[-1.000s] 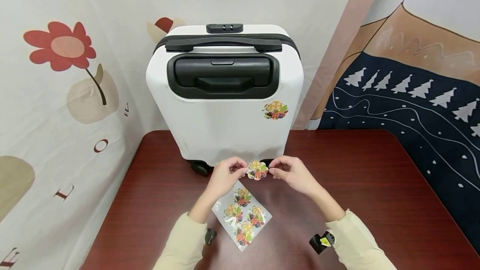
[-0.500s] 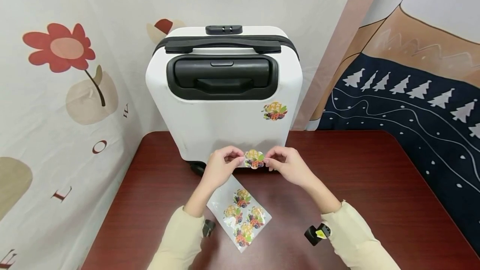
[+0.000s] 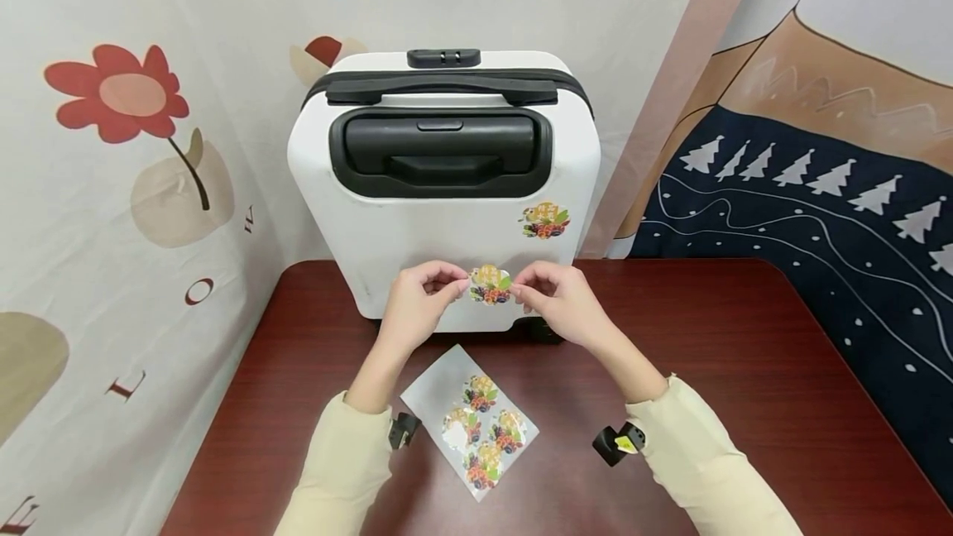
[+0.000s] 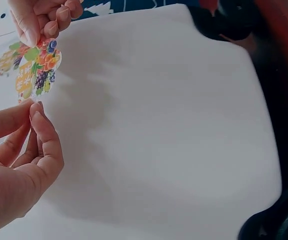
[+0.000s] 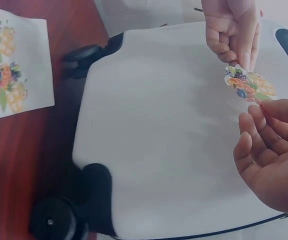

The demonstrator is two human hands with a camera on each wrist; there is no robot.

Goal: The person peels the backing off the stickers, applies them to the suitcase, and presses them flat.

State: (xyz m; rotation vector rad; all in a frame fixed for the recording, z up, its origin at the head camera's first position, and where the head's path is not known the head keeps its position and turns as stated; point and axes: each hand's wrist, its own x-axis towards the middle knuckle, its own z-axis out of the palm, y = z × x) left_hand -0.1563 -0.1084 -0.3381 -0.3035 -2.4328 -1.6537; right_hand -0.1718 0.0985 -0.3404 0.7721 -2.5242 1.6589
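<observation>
A fruit-patterned sticker (image 3: 490, 284) is stretched between both hands in front of the lower part of a white suitcase (image 3: 417, 246). My left hand (image 3: 419, 304) pinches its left edge between thumb and forefinger. The right hand (image 3: 558, 300) pinches the opposite edge the same way. In the left wrist view the sticker (image 4: 39, 70) faces the camera, its shadow falling on the suitcase shell. Another fruit sticker (image 3: 545, 221) is stuck on the suitcase's upper right. Below the hands, a sticker sheet (image 3: 439, 375) with several similar stickers lies on the table.
The suitcase stands upright at the back of a dark red wooden table (image 3: 670, 304), with a black handle recess (image 3: 439, 180) and black wheels (image 5: 53, 219). Behind it hangs a printed cloth (image 3: 223, 7). A black wrist camera (image 3: 618, 443) sits by the right sleeve.
Both hands have moved up and to the left with the sticker, from just below the suitcase's bottom edge to in front of its lower face. The sheet's upper left part is now uncovered.
</observation>
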